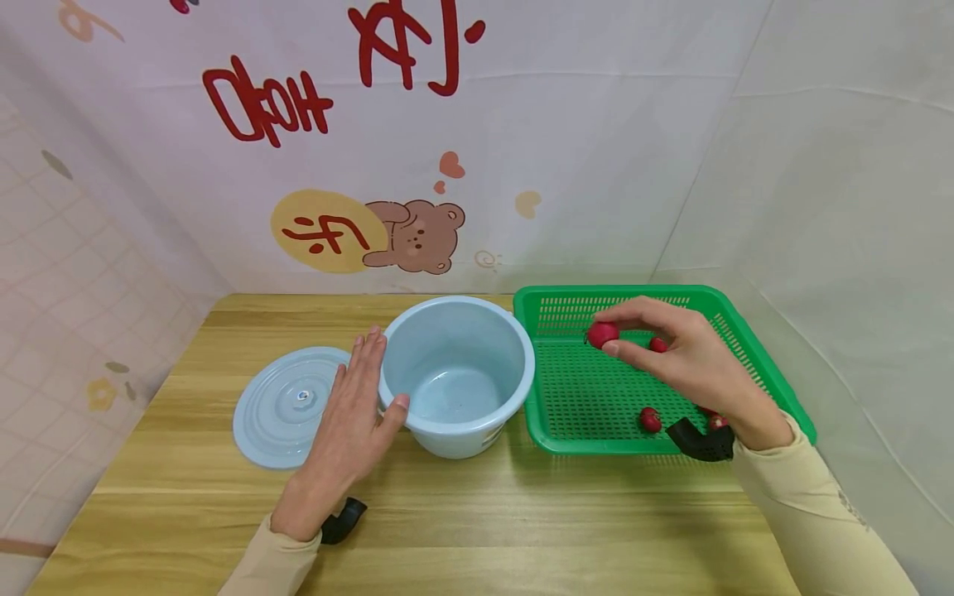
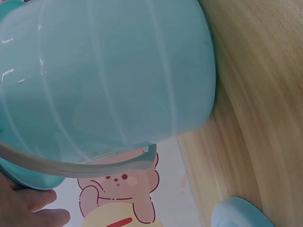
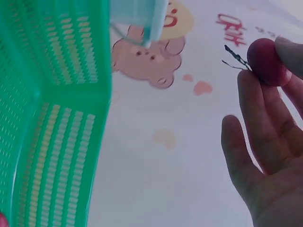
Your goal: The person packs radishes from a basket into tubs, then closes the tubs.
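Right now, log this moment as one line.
right hand: pinches red radish above green basket | left hand: alongside blue bucket | lid: on table

The right hand [image 3: 274, 156] pinches a round red radish [image 3: 266, 61] with thin dark stalks before a white, bear-printed backdrop [image 3: 151, 189], while a light-blue bucket [image 3: 135, 12] shows partly beyond a green slotted basket [image 3: 90, 97].

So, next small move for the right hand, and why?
Probably carry the red radish left and lower it into the light-blue bucket: the right hand pinches it over the green slotted basket, and the bucket stands uncovered, its lid lying beside it, with the left hand at its rim.
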`<state>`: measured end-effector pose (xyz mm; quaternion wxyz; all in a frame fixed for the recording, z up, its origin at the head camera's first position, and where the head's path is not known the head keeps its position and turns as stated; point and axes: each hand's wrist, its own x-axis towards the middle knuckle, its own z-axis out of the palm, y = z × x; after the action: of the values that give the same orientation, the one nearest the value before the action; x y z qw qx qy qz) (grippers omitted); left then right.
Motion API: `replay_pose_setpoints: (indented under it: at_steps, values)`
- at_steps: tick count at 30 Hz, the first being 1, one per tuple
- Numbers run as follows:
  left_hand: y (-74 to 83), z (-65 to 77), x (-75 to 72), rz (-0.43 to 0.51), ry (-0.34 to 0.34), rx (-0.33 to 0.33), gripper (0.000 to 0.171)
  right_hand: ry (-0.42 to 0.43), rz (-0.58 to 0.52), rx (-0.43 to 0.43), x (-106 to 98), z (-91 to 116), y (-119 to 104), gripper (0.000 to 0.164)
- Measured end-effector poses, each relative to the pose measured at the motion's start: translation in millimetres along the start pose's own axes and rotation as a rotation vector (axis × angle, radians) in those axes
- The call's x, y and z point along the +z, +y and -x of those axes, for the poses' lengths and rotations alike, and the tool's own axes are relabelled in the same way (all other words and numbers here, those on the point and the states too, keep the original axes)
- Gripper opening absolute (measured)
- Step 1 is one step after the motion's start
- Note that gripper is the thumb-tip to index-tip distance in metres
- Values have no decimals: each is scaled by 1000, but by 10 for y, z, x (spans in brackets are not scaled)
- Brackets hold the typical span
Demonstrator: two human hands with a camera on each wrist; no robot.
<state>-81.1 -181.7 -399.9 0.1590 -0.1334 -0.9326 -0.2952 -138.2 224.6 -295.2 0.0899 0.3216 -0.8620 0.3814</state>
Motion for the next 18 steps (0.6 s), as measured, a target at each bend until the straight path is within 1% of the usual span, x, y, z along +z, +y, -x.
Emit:
replay_pose_setpoints:
  at_steps: [8, 18]
  values:
    - [4, -1, 1, -3, 2, 0, 79, 63, -88, -107, 238, -49, -153, 46]
    - [10, 4, 5, -18, 6, -1, 79, 123, -193, -161, 595, -113, -338, 46]
